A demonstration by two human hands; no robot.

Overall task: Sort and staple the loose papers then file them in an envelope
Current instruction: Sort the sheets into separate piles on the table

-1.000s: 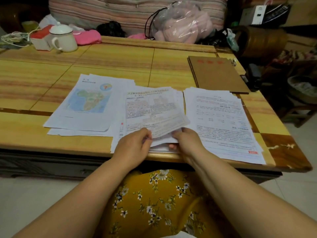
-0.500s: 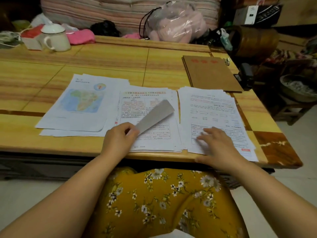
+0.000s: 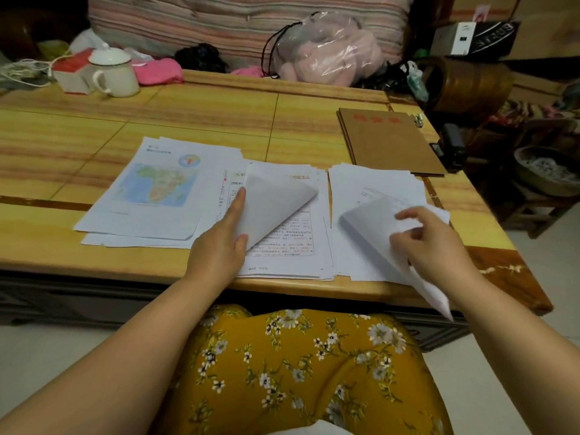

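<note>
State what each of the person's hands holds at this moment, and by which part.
The left hand holds the middle pile's top sheet by its lifted near-left corner. The right hand grips the right pile's upper sheets at their lifted near edge.

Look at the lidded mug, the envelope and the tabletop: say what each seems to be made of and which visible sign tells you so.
Lidded mug: probably glazed ceramic or enamel; smooth white, slightly glossy.
Envelope: brown kraft paper or thin card; matt, flat, with red print.
Tabletop: looks like polished stone or a wood-look veneer; striped yellow bands, panel seams, soft sheen. The picture leaves it open.
</note>
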